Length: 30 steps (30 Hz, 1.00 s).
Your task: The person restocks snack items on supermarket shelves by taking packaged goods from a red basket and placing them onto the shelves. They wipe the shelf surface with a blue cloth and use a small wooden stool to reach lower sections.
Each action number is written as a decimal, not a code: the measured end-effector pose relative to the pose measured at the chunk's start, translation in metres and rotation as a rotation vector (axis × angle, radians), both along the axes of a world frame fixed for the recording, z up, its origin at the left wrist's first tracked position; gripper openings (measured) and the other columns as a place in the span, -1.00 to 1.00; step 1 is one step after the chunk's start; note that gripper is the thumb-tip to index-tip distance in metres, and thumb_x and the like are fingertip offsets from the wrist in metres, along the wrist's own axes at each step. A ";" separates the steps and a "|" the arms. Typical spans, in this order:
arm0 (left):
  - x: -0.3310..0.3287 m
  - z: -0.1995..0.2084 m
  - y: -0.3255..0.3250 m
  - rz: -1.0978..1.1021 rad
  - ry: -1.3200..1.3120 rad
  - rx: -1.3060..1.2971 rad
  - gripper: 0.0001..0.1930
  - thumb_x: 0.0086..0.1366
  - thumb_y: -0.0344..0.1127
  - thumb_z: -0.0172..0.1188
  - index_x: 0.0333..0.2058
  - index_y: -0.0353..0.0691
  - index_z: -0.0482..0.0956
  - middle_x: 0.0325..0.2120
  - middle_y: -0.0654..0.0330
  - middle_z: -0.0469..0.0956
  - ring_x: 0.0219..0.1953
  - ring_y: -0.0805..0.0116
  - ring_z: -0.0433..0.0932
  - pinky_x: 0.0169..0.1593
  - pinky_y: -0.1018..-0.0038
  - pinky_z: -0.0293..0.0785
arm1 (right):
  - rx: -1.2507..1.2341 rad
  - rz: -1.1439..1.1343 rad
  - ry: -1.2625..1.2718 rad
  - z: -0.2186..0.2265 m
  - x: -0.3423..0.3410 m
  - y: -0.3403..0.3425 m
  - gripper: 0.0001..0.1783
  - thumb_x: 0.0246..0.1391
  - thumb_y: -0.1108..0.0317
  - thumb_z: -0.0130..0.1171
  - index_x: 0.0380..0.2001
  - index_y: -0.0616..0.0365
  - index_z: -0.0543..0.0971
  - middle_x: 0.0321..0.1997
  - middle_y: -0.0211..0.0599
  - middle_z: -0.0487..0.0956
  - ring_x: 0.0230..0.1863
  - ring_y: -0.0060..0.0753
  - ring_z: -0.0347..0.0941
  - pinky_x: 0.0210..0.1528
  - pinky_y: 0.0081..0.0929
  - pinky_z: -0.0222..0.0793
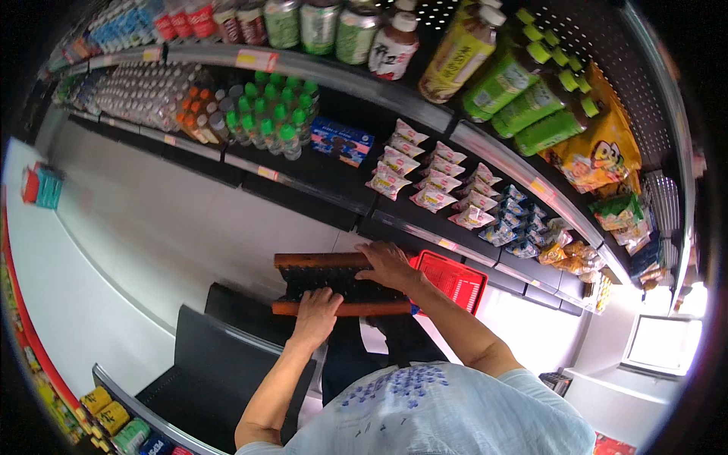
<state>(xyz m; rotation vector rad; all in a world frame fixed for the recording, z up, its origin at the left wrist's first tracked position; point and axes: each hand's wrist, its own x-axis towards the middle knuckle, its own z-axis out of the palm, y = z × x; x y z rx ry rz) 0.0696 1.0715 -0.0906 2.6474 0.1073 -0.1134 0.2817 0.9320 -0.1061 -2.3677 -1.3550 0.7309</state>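
Gripping a dark perforated shelf panel (334,282) with reddish-brown edges, both hands' fingers (317,297) clenched on it.

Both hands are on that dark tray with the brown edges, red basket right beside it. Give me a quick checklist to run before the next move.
1. Left hand gripping the near brown edge of the dark tray: ok.
2. Right hand laid on the tray's far side: ok, though how firm the grip is, cannot tell.
3. Tray level between the hands: ok, roughly flat.
4. Tray contents: cannot tell, surface too dark.
5. Red basket apart from the tray: not ok, it sits right against the tray's right end.
6. Room on the shelf of snack packets ahead: cannot tell.
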 end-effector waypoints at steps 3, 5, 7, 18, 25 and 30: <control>0.014 -0.004 -0.017 -0.129 0.066 -0.015 -0.58 -0.01 -0.38 0.33 -0.09 -0.14 0.54 -0.15 0.11 0.46 -0.01 0.06 0.44 0.06 0.14 0.30 | -0.242 -0.013 0.093 -0.006 0.017 -0.033 -0.27 -0.16 -0.13 0.41 -0.02 0.15 0.53 -0.13 0.05 0.62 -0.03 0.18 0.54 0.03 0.03 0.43; 0.024 -0.010 -0.030 -0.213 0.082 0.004 -0.59 -0.02 -0.37 0.32 -0.11 -0.13 0.55 -0.16 0.12 0.47 -0.02 0.06 0.45 0.04 0.14 0.31 | -0.260 0.025 0.169 -0.021 0.024 -0.061 -0.24 -0.16 -0.09 0.42 0.02 0.20 0.50 -0.05 0.07 0.59 0.06 0.15 0.49 0.07 0.03 0.38; 0.028 -0.007 -0.041 -0.225 0.074 0.038 -0.56 0.00 -0.36 0.33 -0.07 -0.13 0.54 -0.14 0.11 0.48 -0.02 0.06 0.46 0.04 0.12 0.36 | -0.166 0.006 0.149 -0.022 0.019 -0.079 -0.35 -0.16 -0.02 0.40 -0.05 0.18 0.55 -0.11 0.07 0.61 -0.01 0.15 0.53 0.01 0.01 0.43; 0.095 0.005 -0.105 -0.350 0.308 -0.090 -0.46 0.11 0.01 0.39 -0.01 -0.15 0.52 -0.02 -0.01 0.47 0.04 -0.08 0.47 0.05 0.09 0.43 | 0.070 -0.192 -0.094 -0.026 0.015 -0.158 -0.49 -0.09 0.15 0.32 -0.04 0.08 0.56 -0.11 0.00 0.63 -0.05 0.13 0.56 -0.03 -0.04 0.51; 0.168 0.026 -0.114 -0.268 0.095 0.051 -0.34 0.08 -0.05 0.43 0.11 -0.16 0.42 0.09 0.08 0.38 0.12 -0.03 0.39 0.15 0.09 0.30 | -0.008 -0.298 -0.076 -0.053 0.018 -0.172 -0.66 -0.04 0.24 0.24 -0.16 0.08 0.60 -0.35 -0.06 0.65 -0.28 0.00 0.63 -0.25 -0.09 0.54; 0.202 -0.052 -0.094 -0.514 0.303 0.042 -0.41 0.11 -0.07 0.42 0.04 -0.24 0.46 -0.06 0.00 0.52 0.07 -0.02 0.45 0.16 0.11 0.33 | 0.059 -0.445 -0.016 -0.090 0.013 -0.162 -0.80 -0.04 0.36 0.20 -0.29 0.12 0.63 -0.42 -0.09 0.64 -0.30 -0.04 0.63 -0.37 -0.18 0.53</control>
